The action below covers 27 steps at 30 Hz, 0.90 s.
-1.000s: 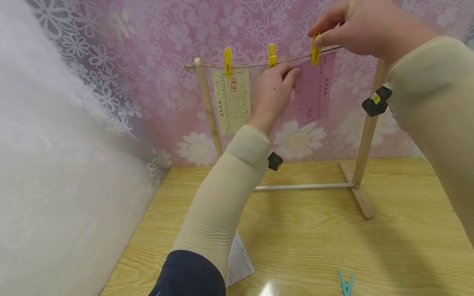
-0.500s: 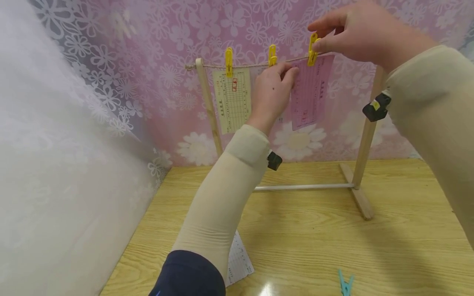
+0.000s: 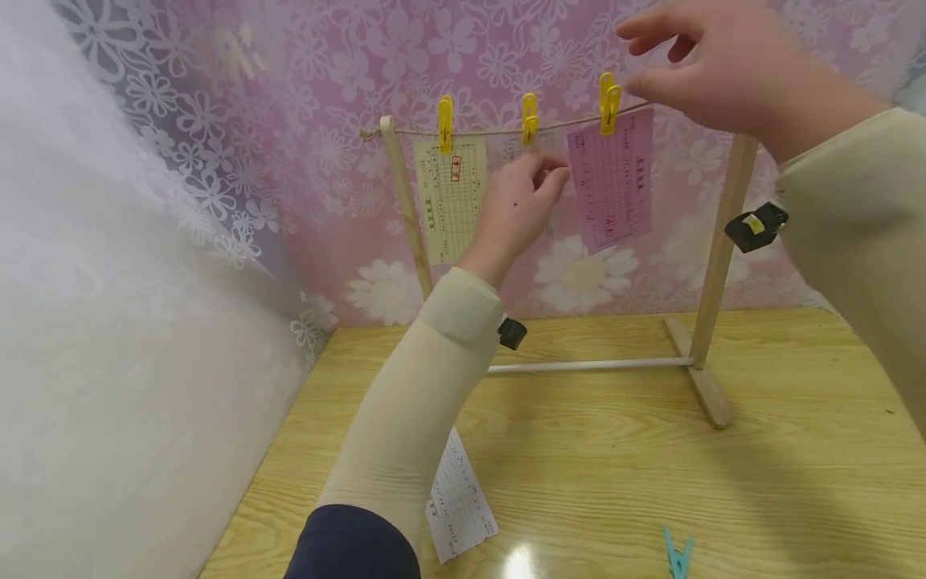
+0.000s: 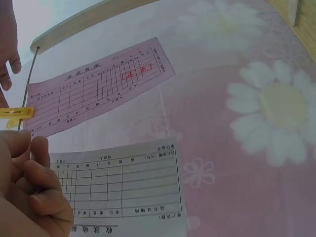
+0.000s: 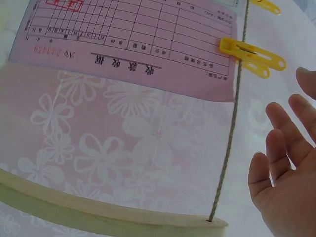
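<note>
A pink receipt slip point(image 3: 613, 181) hangs from the twine point(image 5: 228, 143) by a yellow clothespin point(image 3: 609, 104). My right hand point(image 3: 731, 76) is just right of that clothespin, its fingers spread and holding nothing; the right wrist view shows them apart from it. Lower and to the left, my left hand point(image 3: 517, 197) has loosely bent fingers, with nothing between them, beside the pink slip's left edge. It partly covers a white receipt slip point(image 4: 123, 190) under the middle yellow clothespin point(image 3: 530, 121). A pale yellow slip point(image 3: 454, 197) hangs at the left from another yellow clothespin point(image 3: 445, 125).
Wooden posts point(image 3: 723, 249) hold up the twine, with a white rod point(image 3: 593, 366) low between them. On the wooden table point(image 3: 593, 458) lie a white slip point(image 3: 461, 503), partly under my left forearm, and a teal clothespin point(image 3: 678, 555). A floral curtain point(image 3: 333, 201) hangs behind.
My right hand has let go of the yellow clothespin and drawn off to the right; the clothespin stays on the pink slip. My left hand has come away from the slip, down and left.
</note>
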Motion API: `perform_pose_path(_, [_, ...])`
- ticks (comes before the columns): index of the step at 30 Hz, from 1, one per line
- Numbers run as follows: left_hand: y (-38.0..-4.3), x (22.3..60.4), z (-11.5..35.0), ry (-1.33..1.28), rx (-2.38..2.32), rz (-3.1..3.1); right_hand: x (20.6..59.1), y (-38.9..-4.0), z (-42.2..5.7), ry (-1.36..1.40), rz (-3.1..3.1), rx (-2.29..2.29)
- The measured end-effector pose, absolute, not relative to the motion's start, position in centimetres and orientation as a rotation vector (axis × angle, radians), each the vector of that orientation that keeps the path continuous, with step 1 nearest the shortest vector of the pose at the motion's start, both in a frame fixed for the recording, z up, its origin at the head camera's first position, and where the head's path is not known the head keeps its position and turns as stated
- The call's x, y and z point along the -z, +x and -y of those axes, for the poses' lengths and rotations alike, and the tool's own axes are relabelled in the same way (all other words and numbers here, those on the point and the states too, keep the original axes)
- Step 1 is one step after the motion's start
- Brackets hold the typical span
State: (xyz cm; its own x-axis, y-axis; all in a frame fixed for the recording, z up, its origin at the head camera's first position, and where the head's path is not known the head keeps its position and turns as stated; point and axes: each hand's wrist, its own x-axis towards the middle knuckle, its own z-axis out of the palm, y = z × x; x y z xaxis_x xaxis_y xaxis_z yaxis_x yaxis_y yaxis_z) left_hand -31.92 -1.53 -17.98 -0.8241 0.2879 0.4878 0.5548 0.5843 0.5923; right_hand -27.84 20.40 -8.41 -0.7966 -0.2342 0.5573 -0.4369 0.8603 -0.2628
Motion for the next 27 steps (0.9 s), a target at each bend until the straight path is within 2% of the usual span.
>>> perform_pose_path(12, [-29.1, 20.8, 3.7, -0.908, 0.963, 2.547, 11.5, -24.0, -22.3, 0.554, 2.469, -0.496])
perform_pose_path(21, [-26.9, 26.0, 5.8, -1.003, 0.954, 2.570, 17.9, -22.2, -24.4, 0.631, 2.509, -0.567])
perform_pose_path(27, [-25.7, 29.7, 7.6, -0.968, 0.967, 2.617, 22.7, -21.0, -26.2, 0.636, 2.544, -0.701])
